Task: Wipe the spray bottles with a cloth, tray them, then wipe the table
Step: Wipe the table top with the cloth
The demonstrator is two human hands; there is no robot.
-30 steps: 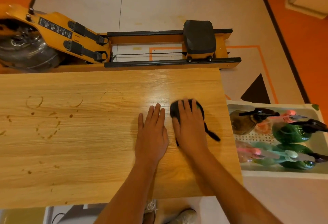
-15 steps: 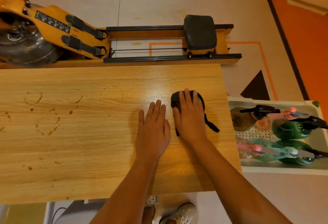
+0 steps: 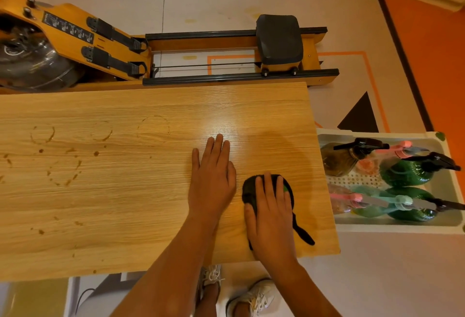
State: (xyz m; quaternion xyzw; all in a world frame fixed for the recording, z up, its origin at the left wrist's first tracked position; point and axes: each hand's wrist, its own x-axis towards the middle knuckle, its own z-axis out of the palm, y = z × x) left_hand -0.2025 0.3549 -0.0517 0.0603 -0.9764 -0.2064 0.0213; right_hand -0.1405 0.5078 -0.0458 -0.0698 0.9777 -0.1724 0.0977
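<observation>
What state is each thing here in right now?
Cloth: bunched, pressed flat under the right hand.
Left hand: open, palm flat on the table.
Table: ring marks and spots on its left part.
Spray bottles: lying in the tray.

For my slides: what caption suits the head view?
Right hand presses dark cloth on stained wooden table; spray bottles trayed.

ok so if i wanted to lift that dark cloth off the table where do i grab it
Take the dark cloth by its loose tail, which trails free toward the table's right near corner. Probably pinch it from the right; the bunched part lies flat under the right hand.
</observation>
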